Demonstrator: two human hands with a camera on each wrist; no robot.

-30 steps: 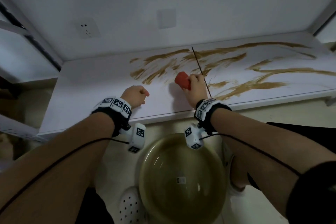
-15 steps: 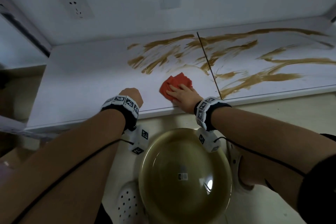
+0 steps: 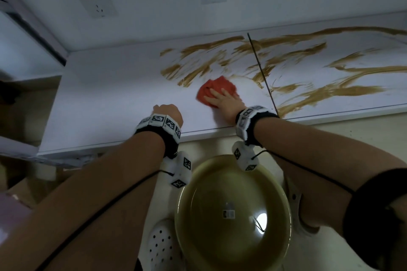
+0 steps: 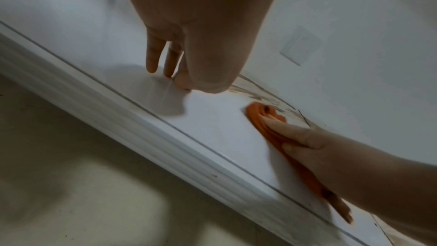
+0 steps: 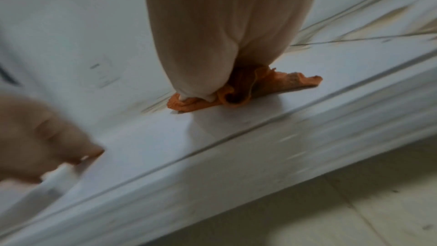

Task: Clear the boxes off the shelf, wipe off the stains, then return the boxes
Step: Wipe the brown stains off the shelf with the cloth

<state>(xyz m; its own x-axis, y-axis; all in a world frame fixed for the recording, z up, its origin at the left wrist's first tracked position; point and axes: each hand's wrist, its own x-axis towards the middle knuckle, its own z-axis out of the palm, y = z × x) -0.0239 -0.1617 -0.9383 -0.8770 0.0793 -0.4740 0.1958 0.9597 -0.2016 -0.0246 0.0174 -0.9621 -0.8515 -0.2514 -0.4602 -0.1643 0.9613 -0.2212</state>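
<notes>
In the head view, the white shelf (image 3: 105,103) runs across the frame below a wall with a socket (image 3: 97,4). Brown stains (image 3: 198,70) streak its middle and right part, on both sides of a thin dark seam (image 3: 262,75). The right hand (image 3: 226,101) lies flat on a red cloth (image 3: 218,88), fingers straight and spread over it, pressing it onto the shelf just left of the seam, at the near edge of the stains. The left hand (image 3: 168,112) rests on the bare shelf to the left, near the front edge, fingers curled under; nothing shows in it. Below the shelf, on the floor, stands a round basin (image 3: 233,211) of murky water, with a white perforated shoe (image 3: 160,246) just beside it. No boxes show on the shelf.

In the left wrist view, the left hand (image 4: 189,48) stands over the shelf (image 4: 212,119), fingertips (image 4: 151,64) bent down and touching the surface, holding nothing. Farther along, the right hand (image 4: 305,143) presses the cloth (image 4: 262,117) flat, thumb along its near side.

In the right wrist view, blurred, the right hand (image 5: 222,44) bears down on the crumpled cloth (image 5: 241,89), which bulges out under it on both sides. The left hand (image 5: 45,137) shows at the left edge, knuckles bent, touching the shelf (image 5: 236,124). Stains (image 5: 387,16) lie faint behind.
</notes>
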